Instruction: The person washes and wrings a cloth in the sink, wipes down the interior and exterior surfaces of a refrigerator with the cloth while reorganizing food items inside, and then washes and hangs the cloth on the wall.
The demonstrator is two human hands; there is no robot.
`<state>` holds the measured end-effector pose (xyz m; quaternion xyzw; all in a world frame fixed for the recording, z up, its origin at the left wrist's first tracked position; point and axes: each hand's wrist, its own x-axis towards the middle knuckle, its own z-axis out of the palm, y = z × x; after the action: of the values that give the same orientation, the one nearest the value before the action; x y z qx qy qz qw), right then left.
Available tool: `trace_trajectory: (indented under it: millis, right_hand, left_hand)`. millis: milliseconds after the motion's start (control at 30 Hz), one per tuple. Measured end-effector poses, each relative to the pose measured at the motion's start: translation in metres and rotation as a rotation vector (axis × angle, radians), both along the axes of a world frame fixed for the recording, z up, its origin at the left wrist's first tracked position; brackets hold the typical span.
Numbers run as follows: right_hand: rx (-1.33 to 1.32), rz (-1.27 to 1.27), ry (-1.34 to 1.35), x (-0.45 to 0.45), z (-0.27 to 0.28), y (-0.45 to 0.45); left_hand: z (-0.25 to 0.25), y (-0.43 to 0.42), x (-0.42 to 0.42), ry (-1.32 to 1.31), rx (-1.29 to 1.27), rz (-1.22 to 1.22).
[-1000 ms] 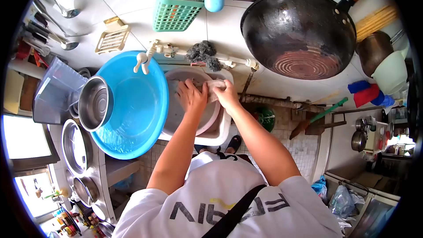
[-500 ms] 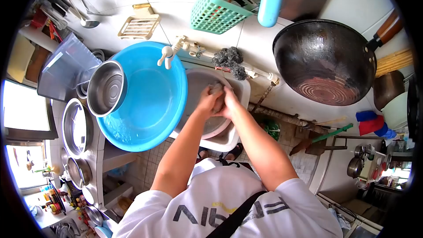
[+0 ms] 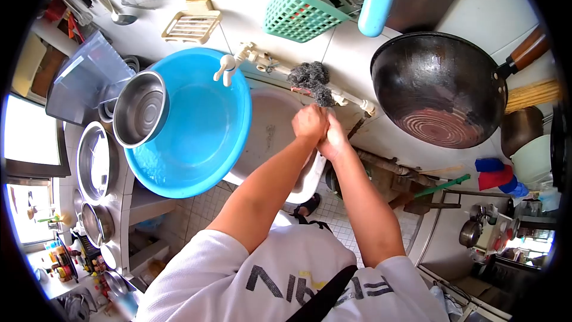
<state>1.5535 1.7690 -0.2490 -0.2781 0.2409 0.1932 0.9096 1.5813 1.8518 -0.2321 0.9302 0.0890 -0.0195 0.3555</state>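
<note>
My left hand [image 3: 310, 121] is closed in a fist at the right side of the sink [image 3: 308, 179]. Pressed against it, my right hand [image 3: 334, 138] is closed too. Whatever is between my hands is hidden by the fingers. A dark steel-wool scourer [image 3: 309, 75] rests on the pipe just beyond them. To the left of my hands, a large blue basin [image 3: 196, 122] sits under the white tap [image 3: 226, 68], and a steel bowl [image 3: 140, 109] overlaps its left rim.
A black wok [image 3: 438, 86] hangs at the right. A green basket [image 3: 305, 9] of utensils is on the wall beside a blue-handled tool [image 3: 378, 3]. Steel pans [image 3: 94, 161] stand on the left counter. A soap rack [image 3: 192, 25] is fixed to the tiles.
Both hands have moved right and up from over the middle of the sink to its right side. The greyish-brown lump seen between them before is now hidden.
</note>
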Motion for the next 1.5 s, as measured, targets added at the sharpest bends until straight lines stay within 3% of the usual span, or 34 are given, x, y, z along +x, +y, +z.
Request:
trace_trajectory:
  millis: [100,200,233,367,467,500,600,733,900,1500]
  right_hand:
    - [-0.238,0.088,0.018,-0.006,-0.008,-0.015]
    - [-0.435,0.181,-0.093,-0.012,0.020,-0.023]
    - [-0.511,0.167,-0.109,-0.016,0.044,-0.015]
    - [-0.742,0.248,-0.071,-0.011,0.022,0.007]
    - [-1.364,0.506,-0.510,-0.009,-0.012,0.011]
    - [-1.769,0.269,-0.638,-0.024,-0.030,0.023]
    - [-1.947,0.515,-0.515,-0.045,-0.010,0.030]
    - [-1.641,0.603,-0.335,-0.064,-0.011,0.025]
    - [-1.685,0.537,-0.427,-0.073,-0.032,0.028]
    - [-1.697,0.549,-0.345,-0.056,-0.025,0.051]
  left_hand:
    - [-0.023,0.012,0.009,-0.127,0.053,0.013]
    - [-0.036,0.035,0.009,-0.238,-0.035,0.131]
    - [-0.038,0.044,0.006,-0.233,0.045,0.142]
    - [-0.050,0.070,-0.021,-0.156,0.237,0.201]
    - [-0.050,0.084,-0.042,-0.040,0.271,0.164]
    - [-0.049,0.089,-0.047,0.003,0.280,0.132]
    - [-0.054,0.100,-0.057,0.067,0.278,0.042]
    - [-0.059,0.107,-0.061,0.054,0.333,0.021]
    - [-0.063,0.110,-0.061,0.072,0.322,0.027]
    - [-0.069,0.114,-0.052,0.055,0.357,0.067]
